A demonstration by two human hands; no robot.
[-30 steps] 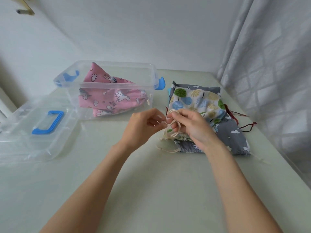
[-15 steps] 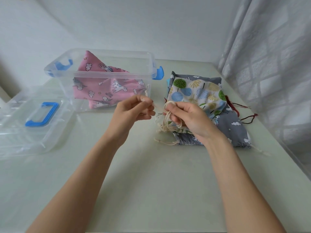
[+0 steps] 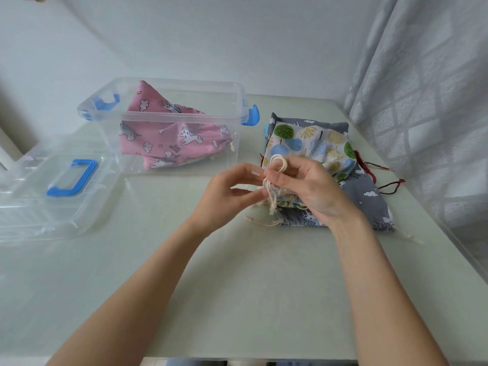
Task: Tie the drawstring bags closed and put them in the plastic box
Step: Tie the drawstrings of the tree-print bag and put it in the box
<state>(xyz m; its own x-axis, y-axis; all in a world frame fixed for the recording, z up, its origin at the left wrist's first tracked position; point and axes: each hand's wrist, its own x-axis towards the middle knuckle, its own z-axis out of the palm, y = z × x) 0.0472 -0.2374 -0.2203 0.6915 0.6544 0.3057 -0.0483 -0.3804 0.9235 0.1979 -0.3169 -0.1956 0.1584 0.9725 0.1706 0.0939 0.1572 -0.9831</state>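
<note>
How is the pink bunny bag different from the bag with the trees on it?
The pink bag lies inside the plastic box; the tree bag lies outside, on a grey bag. Hands leave the pink bag alone; the right hand holds the tree bag's cord. Both have cream cords.

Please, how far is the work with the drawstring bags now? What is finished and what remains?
Done: one pink bag lies in the plastic box, its mouth gathered. In hand: the right hand holds loops of cream cord of the tree-print bag; the left hand pinches at it. Left: finishing that knot, boxing that bag, then the grey bags beneath. The lid lies aside.
</note>
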